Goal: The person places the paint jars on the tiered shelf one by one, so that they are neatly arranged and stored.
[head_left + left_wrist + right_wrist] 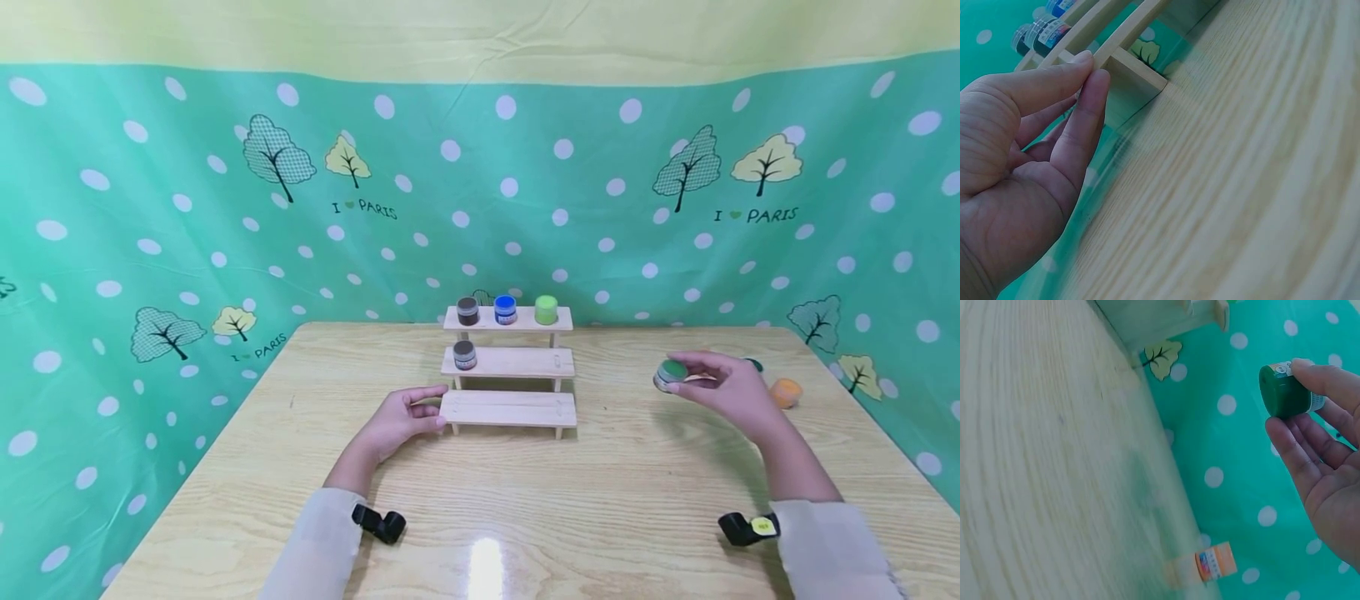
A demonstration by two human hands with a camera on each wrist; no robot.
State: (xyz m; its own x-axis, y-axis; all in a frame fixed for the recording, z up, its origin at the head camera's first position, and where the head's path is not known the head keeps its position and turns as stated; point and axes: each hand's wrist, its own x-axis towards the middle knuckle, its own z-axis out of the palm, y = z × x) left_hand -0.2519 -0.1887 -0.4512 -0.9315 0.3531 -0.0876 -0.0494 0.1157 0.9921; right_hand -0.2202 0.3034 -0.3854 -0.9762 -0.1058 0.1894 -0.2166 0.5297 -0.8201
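Observation:
My right hand [723, 387] holds a small paint jar [671, 376] with a green lid between thumb and fingers, raised over the right part of the table. In the right wrist view, the dark green underside of this paint jar [1285, 392] shows. At the other side, my left hand [401, 423] pinches the left end of the lowest step of a three-tier wooden stand [510, 408]. The top step carries a black jar [468, 311], a blue jar [505, 310] and a light green jar [546, 310]. A dark jar [465, 355] sits on the middle step's left end.
An orange jar [786, 392] stands on the wooden table [600, 500] beyond my right wrist. Another dark green jar [753, 364] is partly hidden behind that hand. A green dotted curtain [420, 192] hangs behind the table and along its sides.

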